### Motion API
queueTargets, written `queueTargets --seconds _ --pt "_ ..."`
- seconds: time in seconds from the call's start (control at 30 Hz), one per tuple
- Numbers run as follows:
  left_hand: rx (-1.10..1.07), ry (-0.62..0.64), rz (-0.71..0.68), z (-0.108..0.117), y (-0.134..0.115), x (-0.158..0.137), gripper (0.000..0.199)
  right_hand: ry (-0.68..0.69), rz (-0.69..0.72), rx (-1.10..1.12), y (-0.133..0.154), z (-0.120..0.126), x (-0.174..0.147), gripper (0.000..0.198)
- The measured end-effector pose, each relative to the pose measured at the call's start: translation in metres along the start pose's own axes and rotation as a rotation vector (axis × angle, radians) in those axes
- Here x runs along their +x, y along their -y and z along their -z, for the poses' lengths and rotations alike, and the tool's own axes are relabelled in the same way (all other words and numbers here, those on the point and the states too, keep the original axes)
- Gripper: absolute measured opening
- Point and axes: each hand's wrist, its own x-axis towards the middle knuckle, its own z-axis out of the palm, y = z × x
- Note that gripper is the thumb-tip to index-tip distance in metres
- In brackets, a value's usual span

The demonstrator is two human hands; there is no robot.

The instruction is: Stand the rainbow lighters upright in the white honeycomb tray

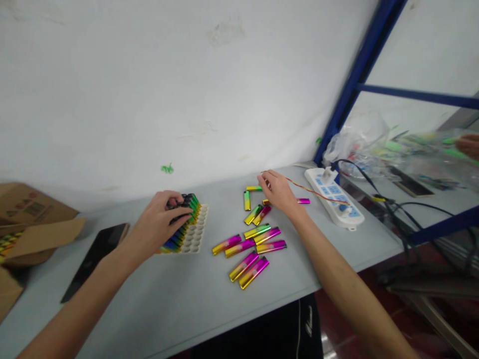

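Several lighters with black tops stand upright in close rows in a white tray [193, 238] with round holes, at the left of the table. My left hand [161, 219] is over these rows, its thumb and fingers closed around the top of a lighter [190, 203] at the edge. Further right, loose lighters with shiny yellow-green and yellow-magenta bodies lie flat, among them a magenta-and-yellow lighter [254, 273]. My right hand [277, 190] hovers low at the back of this group, fingers apart and bent beside a green lighter [254, 189]. I see nothing held in it.
A white power strip [334, 197] with plugs and a red-yellow wire lies to the right. A black phone [96, 257] and an open cardboard box [41, 224] are at the left. A blue frame [348, 94] rises behind; another person's hand [468, 145] shows far right.
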Motion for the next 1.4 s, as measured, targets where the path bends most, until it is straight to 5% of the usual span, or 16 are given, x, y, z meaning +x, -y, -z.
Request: queueTargets --seconds 0.2,0.33,0.47,0.63,0.8,1.03,1.2,1.4 --pt "0.107 -0.111 -0.042 0.000 -0.057 0.030 0.030 -0.014 -0.022 -0.035 -0.005 0.001 0.001 0.033" --pt "0.084 0.096 0.152 -0.034 -0.116 0.075 0.028 -0.026 -0.036 -0.056 -0.005 0.000 0.001 0.032" --pt "0.109 0.255 0.365 -0.076 -0.142 0.113 0.047 -0.028 -0.047 -0.072 -0.004 -0.001 0.000 0.031" --pt "0.016 0.356 0.418 -0.101 -0.128 0.129 0.033 -0.020 -0.032 -0.082 -0.001 -0.002 0.000 0.029" --pt "-0.129 0.337 0.333 -0.093 -0.105 0.106 0.019 -0.008 -0.003 -0.067 0.003 -0.001 0.001 0.029" --pt "-1.289 0.054 0.491 -0.071 -0.099 0.041 0.042 -0.002 0.036 -0.030 0.010 0.002 -0.001 0.033" --pt "-1.605 0.020 0.669 -0.063 -0.102 0.033 0.048 0.011 0.056 -0.005 0.010 0.000 -0.003 0.035" --pt "-1.696 -0.050 0.809 -0.063 -0.104 0.031 0.048 0.010 0.053 -0.014 0.014 0.000 -0.004 0.038"
